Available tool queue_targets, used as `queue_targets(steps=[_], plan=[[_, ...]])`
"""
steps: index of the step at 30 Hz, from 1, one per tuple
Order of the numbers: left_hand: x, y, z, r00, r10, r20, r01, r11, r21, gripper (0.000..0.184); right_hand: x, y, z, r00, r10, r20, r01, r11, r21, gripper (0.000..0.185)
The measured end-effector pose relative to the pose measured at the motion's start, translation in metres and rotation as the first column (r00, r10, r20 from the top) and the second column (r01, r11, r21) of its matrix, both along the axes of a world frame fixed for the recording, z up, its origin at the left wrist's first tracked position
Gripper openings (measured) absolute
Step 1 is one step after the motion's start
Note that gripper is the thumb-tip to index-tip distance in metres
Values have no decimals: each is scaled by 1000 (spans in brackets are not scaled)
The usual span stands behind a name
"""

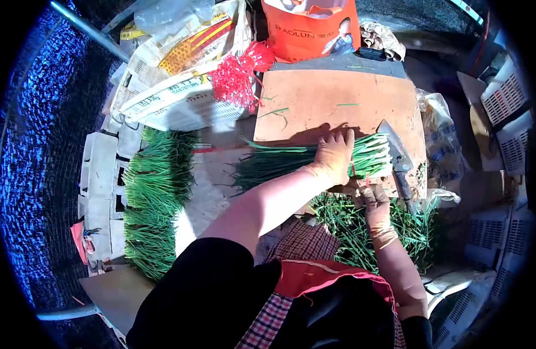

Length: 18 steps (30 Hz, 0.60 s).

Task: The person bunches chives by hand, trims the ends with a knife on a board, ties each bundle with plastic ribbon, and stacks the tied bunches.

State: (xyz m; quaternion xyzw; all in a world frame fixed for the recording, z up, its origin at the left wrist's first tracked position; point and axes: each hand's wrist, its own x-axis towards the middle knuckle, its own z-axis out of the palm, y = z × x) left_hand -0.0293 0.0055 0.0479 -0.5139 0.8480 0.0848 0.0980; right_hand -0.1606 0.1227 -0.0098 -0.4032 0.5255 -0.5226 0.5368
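A bundle of green stalks (285, 163) lies across the near edge of a brown board (337, 99), its pale cut ends to the right. My left hand (333, 156), in a light glove, presses on top of the bundle near those ends. A red tie (352, 167) runs round the bundle beside my left fingers. Just below the cut ends, my right hand (374, 203), also gloved, has its fingers closed at the tie's lower end; what they pinch is too small to make out. A knife with a broad blade (394, 148) lies on the board right of the bundle.
Bunched green stalks (157, 203) stand in a long row at left. Red ties (241, 75) hang over a white crate (186, 104). An orange bag (311, 32) stands behind the board. Loose green trimmings (361, 232) lie below it. White crates (503, 93) stand at right.
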Motion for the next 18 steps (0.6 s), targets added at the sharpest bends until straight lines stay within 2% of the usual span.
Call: queue_targets(steps=[1, 2, 4, 5, 6, 7, 8, 9, 10, 11, 12, 14, 15, 16, 17, 18], plan=[[-1, 3, -10, 1000, 0, -21, -2, 996, -92, 111, 1, 1, -1, 997, 59, -50, -59, 998, -4, 19], [-1, 5, -14, 1000, 0, -20, -2, 996, -88, 111, 4, 0, -1, 988, 118, -102, -120, 993, -7, 17], [-3, 8, -19, 999, -22, 46, 30, 984, -175, 91, 16, -2, 15, 995, 100, -16, -98, 991, 93, 10], [-2, 11, -23, 997, -42, 62, 56, 967, -247, 79, 13, -5, 0, 993, 93, -77, -92, 996, 15, 12], [-4, 9, -34, 997, -41, 61, 55, 967, -249, 79, 10, -10, -14, 987, 83, -137, -93, 993, -68, 15], [-6, 6, -45, 999, -16, 36, 25, 969, -247, 73, 10, -13, -3, 964, 131, -232, -147, 988, -53, 14], [-8, 4, -55, 1000, 8, 11, -5, 970, -243, 68, 17, -10, 9, 952, 103, -288, -149, 979, -141, 10], [-5, 5, -56, 999, -43, 2, 42, 956, -292, 55, 27, -8, 30, 925, 92, -368, -175, 964, -198, 9], [-2, 11, -42, 996, -81, 22, 84, 933, -350, 54, 33, -10, 46, 892, 79, -445, -208, 946, -249, 8], [-3, 13, -41, 998, -61, 13, 62, 954, -295, 56, 32, -15, 50, 814, 104, -571, -287, 927, -240, 7], [-5, 10, -39, 999, -35, 1, 35, 968, -249, 58, 29, -17, 66, 692, 195, -695, -388, 912, -130, 7], [-1, 13, -46, 997, -73, -29, 60, 944, -324, 59, 14, -21, 57, 342, 207, -917, -717, 688, -112, 4], [-3, 11, -54, 996, -83, -16, 72, 938, -339, 58, 3, -17, 74, 431, 408, -805, -699, 715, -12, 7], [-3, 19, -37, 997, -77, -23, 64, 934, -351, 58, -8, -23, 90, 534, 509, -675, -722, 691, -50, 17], [-3, 22, -30, 997, -77, 8, 76, 948, -310, 58, -14, -35, 98, 770, 566, -294, -594, 804, -8, 21], [-3, 23, -26, 996, -80, 38, 88, 959, -271, 59, -21, -49, 102, 879, 459, 128, -473, 875, 105, 25]])
